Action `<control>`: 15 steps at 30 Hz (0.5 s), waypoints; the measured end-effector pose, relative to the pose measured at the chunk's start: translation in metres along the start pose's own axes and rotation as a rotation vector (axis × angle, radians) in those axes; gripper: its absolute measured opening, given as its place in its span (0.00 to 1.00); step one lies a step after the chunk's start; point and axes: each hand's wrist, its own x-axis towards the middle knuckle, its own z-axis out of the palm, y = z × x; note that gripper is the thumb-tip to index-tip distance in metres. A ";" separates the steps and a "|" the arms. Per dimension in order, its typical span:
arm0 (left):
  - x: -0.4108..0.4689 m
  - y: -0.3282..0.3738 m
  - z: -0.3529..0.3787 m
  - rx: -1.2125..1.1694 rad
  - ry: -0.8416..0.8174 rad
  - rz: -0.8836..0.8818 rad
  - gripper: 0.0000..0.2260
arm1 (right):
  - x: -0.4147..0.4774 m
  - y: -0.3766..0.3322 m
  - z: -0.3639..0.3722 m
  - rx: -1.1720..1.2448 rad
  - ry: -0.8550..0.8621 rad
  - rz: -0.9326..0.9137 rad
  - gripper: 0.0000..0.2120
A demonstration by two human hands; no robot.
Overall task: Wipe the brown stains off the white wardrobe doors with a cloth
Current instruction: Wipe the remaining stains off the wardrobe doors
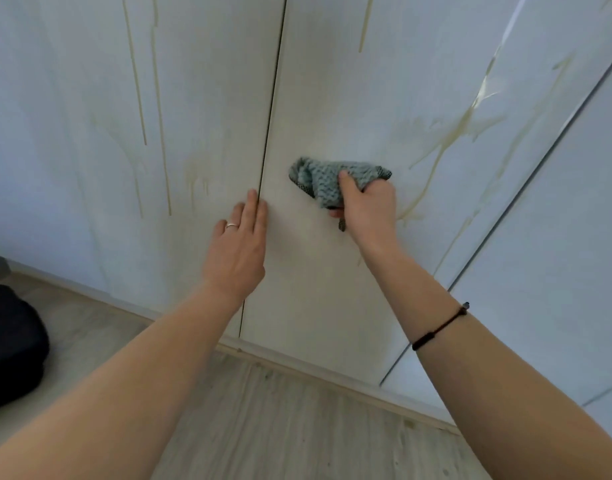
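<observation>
Right hand (366, 206) grips bunched grey cloth (327, 181), pressing it on the white door (332, 98). Brown stains (446, 143) just right of that grip. Left hand (238, 244) flat, fingers straight, over the door gap (273, 98) left of cloth.

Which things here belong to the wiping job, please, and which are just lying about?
Job: grey cloth, gripped by right hand; left hand, flat on wardrobe doors; brown stains.
Lying about: black soft object on wooden floor.
</observation>
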 end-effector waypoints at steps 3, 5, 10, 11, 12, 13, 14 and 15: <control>0.002 0.009 -0.001 -0.031 -0.046 -0.043 0.42 | -0.039 0.047 0.012 -0.244 -0.194 0.065 0.08; 0.002 0.007 0.001 -0.057 -0.076 -0.052 0.45 | -0.074 0.086 0.009 -0.478 -0.457 0.268 0.12; 0.003 -0.004 0.006 -0.127 -0.113 -0.021 0.46 | -0.061 0.078 -0.009 -0.338 -0.423 0.300 0.22; 0.002 -0.004 0.007 -0.143 -0.122 -0.017 0.46 | -0.050 0.063 -0.012 -0.271 -0.328 0.242 0.23; 0.002 -0.004 0.007 -0.155 -0.128 -0.014 0.47 | -0.037 0.048 -0.017 -0.219 -0.237 0.178 0.24; 0.002 -0.003 0.007 -0.167 -0.132 -0.015 0.47 | -0.028 0.037 -0.022 -0.137 -0.171 0.130 0.23; 0.002 -0.002 0.006 -0.178 -0.136 -0.019 0.48 | -0.022 0.031 -0.026 -0.047 -0.132 0.106 0.20; 0.003 -0.002 0.004 -0.187 -0.141 -0.021 0.48 | -0.021 0.033 -0.027 -0.028 -0.117 0.097 0.17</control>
